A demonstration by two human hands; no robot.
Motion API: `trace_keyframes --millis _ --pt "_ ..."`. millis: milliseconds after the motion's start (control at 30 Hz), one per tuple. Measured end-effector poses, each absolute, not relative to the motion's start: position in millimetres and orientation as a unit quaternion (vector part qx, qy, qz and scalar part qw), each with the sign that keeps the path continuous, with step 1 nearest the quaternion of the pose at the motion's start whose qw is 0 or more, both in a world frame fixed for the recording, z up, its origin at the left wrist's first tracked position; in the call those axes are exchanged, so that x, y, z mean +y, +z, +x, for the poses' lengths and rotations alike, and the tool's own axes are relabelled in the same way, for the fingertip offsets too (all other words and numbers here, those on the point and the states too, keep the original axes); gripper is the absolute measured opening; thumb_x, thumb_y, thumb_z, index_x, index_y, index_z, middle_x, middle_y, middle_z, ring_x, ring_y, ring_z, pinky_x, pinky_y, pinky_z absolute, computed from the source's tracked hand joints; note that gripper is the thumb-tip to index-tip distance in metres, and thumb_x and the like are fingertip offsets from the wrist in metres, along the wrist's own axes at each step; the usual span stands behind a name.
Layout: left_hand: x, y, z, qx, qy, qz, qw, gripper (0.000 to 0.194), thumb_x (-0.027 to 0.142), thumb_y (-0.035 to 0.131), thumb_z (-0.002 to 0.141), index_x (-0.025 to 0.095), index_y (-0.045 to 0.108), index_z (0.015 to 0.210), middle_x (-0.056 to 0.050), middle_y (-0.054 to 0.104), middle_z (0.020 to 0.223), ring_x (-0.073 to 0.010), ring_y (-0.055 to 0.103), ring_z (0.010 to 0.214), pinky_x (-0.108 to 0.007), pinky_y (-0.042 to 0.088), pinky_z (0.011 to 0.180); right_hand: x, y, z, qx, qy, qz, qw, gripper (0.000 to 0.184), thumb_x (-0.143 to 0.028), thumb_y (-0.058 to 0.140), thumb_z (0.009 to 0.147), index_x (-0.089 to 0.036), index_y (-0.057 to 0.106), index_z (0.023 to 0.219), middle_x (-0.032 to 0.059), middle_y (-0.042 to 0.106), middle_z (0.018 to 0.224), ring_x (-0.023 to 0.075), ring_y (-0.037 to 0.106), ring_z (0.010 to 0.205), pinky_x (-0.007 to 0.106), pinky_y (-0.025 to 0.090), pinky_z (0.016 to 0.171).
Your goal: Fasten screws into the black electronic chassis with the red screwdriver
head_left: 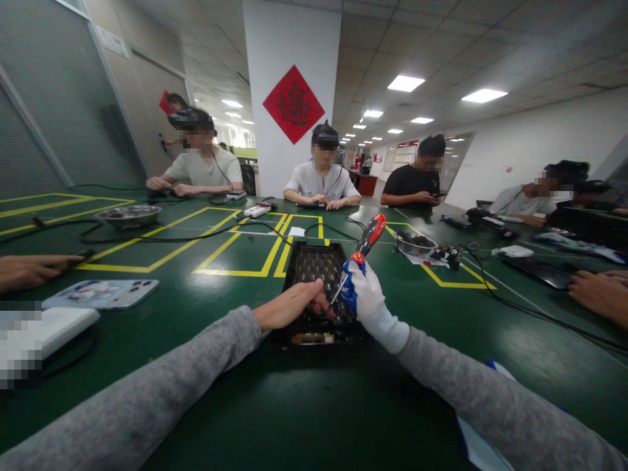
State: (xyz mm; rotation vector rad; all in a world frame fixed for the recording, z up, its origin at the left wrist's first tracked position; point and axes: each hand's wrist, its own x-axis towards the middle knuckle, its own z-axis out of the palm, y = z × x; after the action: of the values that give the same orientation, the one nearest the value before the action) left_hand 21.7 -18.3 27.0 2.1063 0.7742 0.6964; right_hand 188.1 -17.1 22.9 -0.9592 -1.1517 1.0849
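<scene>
My right hand [366, 297], in a white glove with blue on the fingers, grips a screwdriver [371, 237] with a red and black handle. Its thin metal shaft slants down to the left into a black rectangular case [290, 271] on the table before me. Bare and in a grey sleeve, my left hand [294, 304] reaches over the case from the left. Its fingers are close together near the screwdriver's tip; whatever they pinch there is too small to make out. Dark, patterned parts fill the case, and a brownish strip [314, 339] shows at its near end.
Left of me lie a phone [105, 293] and a white box [63, 330]. Metal bowls stand at the left [128, 214] and right [416, 243]. Black cables [210, 232] cross the green table [235, 392]. Several people sit around; a co-worker's hand [601, 294] is at the right edge.
</scene>
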Motion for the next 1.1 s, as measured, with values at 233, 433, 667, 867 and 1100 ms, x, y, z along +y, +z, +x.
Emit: trace_keyframes --millis 233,433,667,867,1100 --pt "-18.1 27.0 20.9 0.283 0.253 0.85 0.366 0.078 0.049 0.004 0.089 0.018 0.074 0.074 -0.006 0.061 0.07 -0.0141 0.052 0.07 -0.026 0.042 0.073 -14.8 22.2 189.5 -0.497 0.49 -0.391 0.6 0.034 -0.051 0.054 0.071 -0.022 0.037 0.077 -0.0072 0.031 0.057 0.0053 0.029 0.044 0.018 0.027 0.04" --pt "-18.6 28.4 20.9 0.284 0.258 0.847 0.369 0.079 0.048 0.004 0.09 0.017 0.074 0.073 -0.006 0.061 0.07 -0.014 0.051 0.069 -0.026 0.041 0.072 -16.1 21.6 188.0 -0.497 0.514 -0.374 0.59 0.033 -0.049 0.055 0.071 -0.022 0.037 0.078 -0.008 0.029 0.056 0.0048 0.027 0.042 0.018 0.025 0.038" --pt "-16.9 25.8 20.6 0.296 0.275 0.838 0.368 0.074 0.048 0.007 0.09 0.015 0.071 0.075 -0.005 0.061 0.071 -0.0142 0.052 0.071 -0.027 0.04 0.075 -19.9 23.7 186.0 -0.527 0.494 -0.366 0.586 0.03 -0.046 0.056 0.072 -0.022 0.042 0.08 -0.0073 0.034 0.058 0.0054 0.033 0.046 0.019 0.032 0.044" --pt "-13.6 22.4 20.5 0.341 0.315 0.818 0.339 0.069 0.048 0.009 0.09 0.015 0.068 0.08 -0.003 0.055 0.068 -0.0135 0.051 0.067 -0.027 0.039 0.071 -20.5 26.4 183.8 -0.578 0.461 -0.375 0.559 0.026 -0.044 0.053 0.075 -0.02 0.046 0.082 -0.006 0.036 0.062 0.0058 0.033 0.05 0.019 0.033 0.047" --pt "-5.5 18.4 21.4 0.378 0.324 0.796 0.343 0.055 0.053 0.03 0.085 0.012 0.065 0.078 -0.003 0.059 0.07 -0.0145 0.053 0.068 -0.026 0.041 0.068 -15.5 24.8 181.9 -0.646 0.35 -0.397 0.55 0.025 -0.043 0.048 0.079 -0.019 0.049 0.08 -0.0039 0.043 0.064 0.0084 0.04 0.056 0.021 0.036 0.054"
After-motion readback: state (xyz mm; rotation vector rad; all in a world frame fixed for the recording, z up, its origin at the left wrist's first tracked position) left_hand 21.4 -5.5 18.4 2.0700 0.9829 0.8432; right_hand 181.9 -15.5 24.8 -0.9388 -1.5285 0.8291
